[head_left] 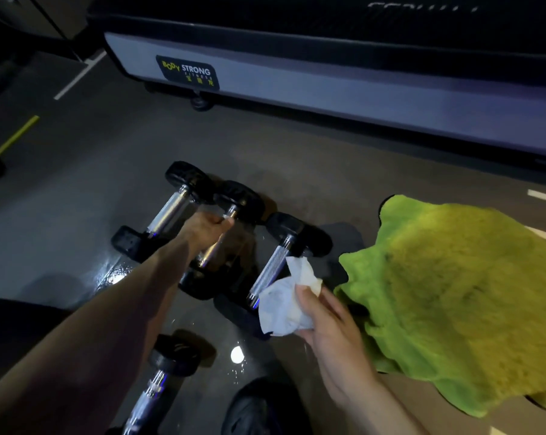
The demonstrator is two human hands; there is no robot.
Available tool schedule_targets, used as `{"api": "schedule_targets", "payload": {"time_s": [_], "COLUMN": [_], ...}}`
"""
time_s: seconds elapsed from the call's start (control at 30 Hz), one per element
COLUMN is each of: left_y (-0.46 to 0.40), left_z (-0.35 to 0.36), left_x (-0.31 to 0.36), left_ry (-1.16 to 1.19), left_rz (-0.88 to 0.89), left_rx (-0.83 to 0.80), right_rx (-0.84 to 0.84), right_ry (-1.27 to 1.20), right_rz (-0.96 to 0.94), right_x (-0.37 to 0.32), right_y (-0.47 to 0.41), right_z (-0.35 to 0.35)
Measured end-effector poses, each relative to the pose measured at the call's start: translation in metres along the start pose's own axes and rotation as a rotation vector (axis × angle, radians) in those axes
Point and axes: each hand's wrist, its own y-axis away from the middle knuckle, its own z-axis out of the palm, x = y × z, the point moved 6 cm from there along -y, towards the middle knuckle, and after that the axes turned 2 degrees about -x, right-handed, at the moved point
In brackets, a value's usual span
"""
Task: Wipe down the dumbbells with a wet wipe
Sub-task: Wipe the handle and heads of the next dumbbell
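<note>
Three black-headed dumbbells with chrome handles lie side by side on the dark floor. My left hand (207, 227) grips the handle of the middle dumbbell (238, 196). The left dumbbell (171, 208) lies just beyond it. My right hand (325, 315) holds a crumpled white wet wipe (284, 296) against the near end of the right dumbbell (270, 268), on its knurled handle. A fourth dumbbell (162, 372) lies nearer to me, at the bottom of the view.
A fluffy green rug (453, 293) lies on the floor to the right. A grey machine base (328, 86) with a brand label runs along the back. Wet patches glisten on the floor (115, 274). A dark shoe (259, 409) shows at the bottom.
</note>
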Motion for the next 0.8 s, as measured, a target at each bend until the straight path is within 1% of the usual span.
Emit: {"api": "schedule_targets", "payload": {"time_s": [0.1,0.17,0.23,0.3,0.43,0.5,0.6,0.7,0.73,0.8], "left_y": [-0.008,-0.01,-0.01,-0.011,0.008,0.024,0.054,0.09,0.105,0.141], "left_z": [0.012,0.016,0.017,0.018,0.009,-0.002,-0.023,-0.045,-0.053,-0.07], "left_x": [0.001,0.005,0.005,0.003,0.007,0.015,0.039,0.072,0.086,0.116], "left_ry": [-0.015,0.021,0.01,0.029,0.087,0.111,0.229,0.379,0.454,0.606], "left_rz": [-0.005,0.0,-0.008,-0.003,0.025,0.077,0.204,0.341,0.388,0.477], "left_rx": [-0.023,-0.034,-0.041,-0.035,-0.006,0.013,0.039,0.078,0.086,0.11], "right_rx": [-0.025,-0.005,0.016,0.013,-0.079,-0.091,-0.122,-0.108,-0.083,-0.014], "right_ry": [0.001,0.002,-0.001,0.037,0.206,0.278,0.395,0.442,0.439,0.347], "right_rz": [0.014,0.006,-0.018,-0.071,-0.211,-0.28,-0.409,-0.544,-0.578,-0.632], "right_x": [-0.002,-0.008,-0.014,-0.02,-0.038,-0.051,-0.077,-0.109,-0.118,-0.133], "right_y": [-0.006,-0.01,-0.012,-0.014,-0.011,-0.002,0.021,0.045,0.053,0.068], "right_z": [0.002,0.003,0.005,0.008,0.02,0.023,0.026,0.014,0.006,-0.017]}}
